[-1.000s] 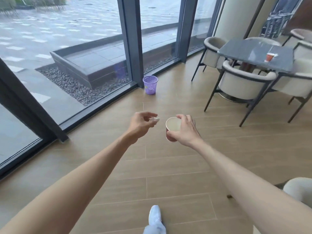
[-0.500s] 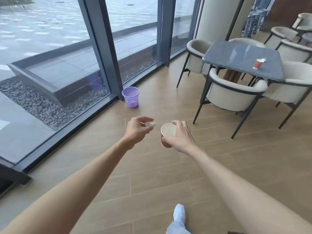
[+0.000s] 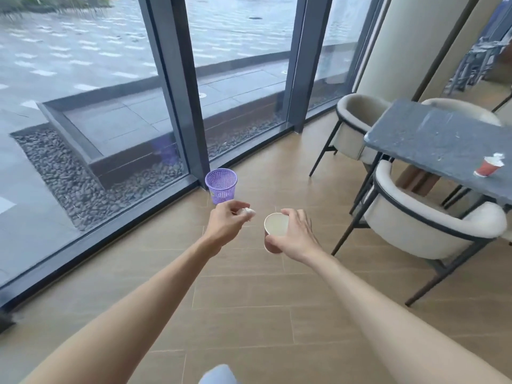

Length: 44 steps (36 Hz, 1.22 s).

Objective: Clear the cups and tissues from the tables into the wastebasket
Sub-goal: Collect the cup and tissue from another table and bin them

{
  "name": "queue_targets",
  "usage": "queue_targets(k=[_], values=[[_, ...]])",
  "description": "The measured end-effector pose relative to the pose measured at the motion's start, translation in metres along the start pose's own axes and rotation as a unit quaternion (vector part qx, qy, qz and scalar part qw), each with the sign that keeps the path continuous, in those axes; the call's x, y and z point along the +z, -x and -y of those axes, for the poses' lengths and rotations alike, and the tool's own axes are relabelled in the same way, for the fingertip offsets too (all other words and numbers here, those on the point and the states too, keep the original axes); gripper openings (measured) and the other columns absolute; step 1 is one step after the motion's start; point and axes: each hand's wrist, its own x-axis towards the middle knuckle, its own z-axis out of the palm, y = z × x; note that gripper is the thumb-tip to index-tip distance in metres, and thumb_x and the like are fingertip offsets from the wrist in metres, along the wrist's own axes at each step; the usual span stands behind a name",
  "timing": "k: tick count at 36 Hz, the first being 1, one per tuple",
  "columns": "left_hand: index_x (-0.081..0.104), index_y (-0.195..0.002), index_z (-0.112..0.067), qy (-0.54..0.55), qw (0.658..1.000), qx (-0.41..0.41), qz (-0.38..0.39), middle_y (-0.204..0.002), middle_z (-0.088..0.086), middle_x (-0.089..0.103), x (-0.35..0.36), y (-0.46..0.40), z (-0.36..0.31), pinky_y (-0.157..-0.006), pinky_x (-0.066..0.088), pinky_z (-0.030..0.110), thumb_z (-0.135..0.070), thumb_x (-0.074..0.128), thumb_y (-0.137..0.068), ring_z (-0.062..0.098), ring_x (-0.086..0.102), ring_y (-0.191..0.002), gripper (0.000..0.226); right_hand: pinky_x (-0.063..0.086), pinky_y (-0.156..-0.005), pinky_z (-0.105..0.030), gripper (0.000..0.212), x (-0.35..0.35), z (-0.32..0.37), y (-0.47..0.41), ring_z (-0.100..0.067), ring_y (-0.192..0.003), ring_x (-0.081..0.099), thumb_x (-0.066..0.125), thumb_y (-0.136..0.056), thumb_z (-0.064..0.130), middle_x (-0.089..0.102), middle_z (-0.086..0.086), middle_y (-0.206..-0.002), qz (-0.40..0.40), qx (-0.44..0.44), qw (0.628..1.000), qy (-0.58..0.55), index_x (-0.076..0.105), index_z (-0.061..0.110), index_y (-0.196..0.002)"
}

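While both arms reach forward over the wood floor, the scene reads so:
left hand point(image 3: 225, 221): pinching a crumpled white tissue point(image 3: 247, 212) between thumb and fingertips, held in the air just below the basket as seen from the head camera
right hand point(image 3: 297, 235): wrapped around a paper cup point(image 3: 274, 231), thumb and fingers at its rim and side
cup: reddish-brown outside, pale cream inside, upright, mouth toward the camera; nothing can be made out inside
basket point(image 3: 221, 185): small, purple, mesh-sided, upright on the floor against the base of the window frame point(image 3: 177, 87), ahead of both hands
table point(image 3: 432, 142): dark grey stone top, at the right, with pale chairs point(image 3: 432, 225) around it
second cup point(image 3: 487, 167): red, on the table near its right edge, a white tissue scrap point(image 3: 498, 156) touching its rim
cup and tissue in hand: near each other, apart, not touching
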Motion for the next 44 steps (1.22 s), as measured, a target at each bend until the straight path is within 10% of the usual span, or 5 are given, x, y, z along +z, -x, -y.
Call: queue_targets(k=[22,44], values=[[0.064,-0.107,-0.004,0.046,0.984,-0.168,-0.019,-0.089,0.016,0.068,-0.086,-0.438,0.044,-0.057,0.053,0.031,-0.016,0.071,-0.085,0.018,0.061,-0.054,0.025,0.031,-0.112,-0.039,0.085,0.033,0.066,-0.456,-0.029,-0.137,0.034,0.072,-0.076,0.045,0.042,-0.009,-0.143,0.087,0.021,0.992,0.084,0.036,0.013,-0.145],[0.062,-0.085,-0.014,-0.030,0.964,-0.252,-0.076,-0.078,0.001,0.065,-0.105,-0.802,0.106,-0.058,0.055,0.030,-0.017,0.072,-0.081,0.017,0.060,-0.054,0.011,0.043,-0.100,-0.039,0.088,0.153,0.105,-0.857,-0.034,-0.123,0.052,0.079,-0.071,0.042,0.036,-0.010,-0.138,0.228,0.061,0.969,0.067,0.034,0.014,-0.142]])
